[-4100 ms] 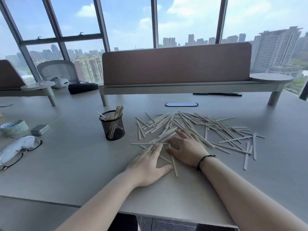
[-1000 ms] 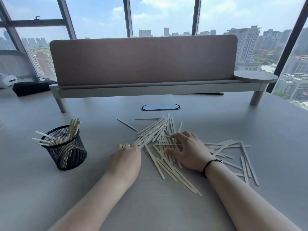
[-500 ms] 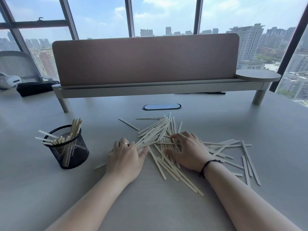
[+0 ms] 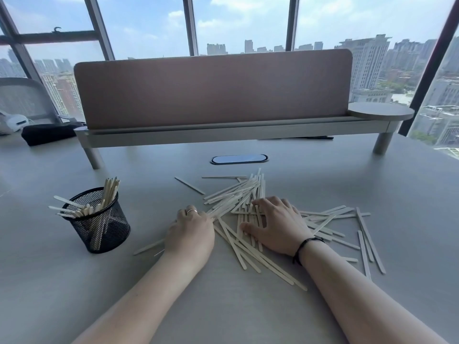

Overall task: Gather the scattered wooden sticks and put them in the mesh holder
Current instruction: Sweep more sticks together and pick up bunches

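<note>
My left hand (image 4: 191,230) lies knuckles-up on the grey bench (image 4: 323,170), fingers curled over a few wooden sticks (image 4: 233,197) at the left edge of the heap; one stick juts out from under it toward the lower left. My right hand (image 4: 275,225) rests flat and released on the middle of the heap, fingers spread and pressing the sticks down. Most sticks in the far bundle run lengthwise from near-left to far-right; those nearer me slant the other way, toward the near-right; the few at the far right lie almost straight away from me. The mesh holder (image 4: 99,224) stands upright, well left of the heap, with sticks leaning inside.
</note>
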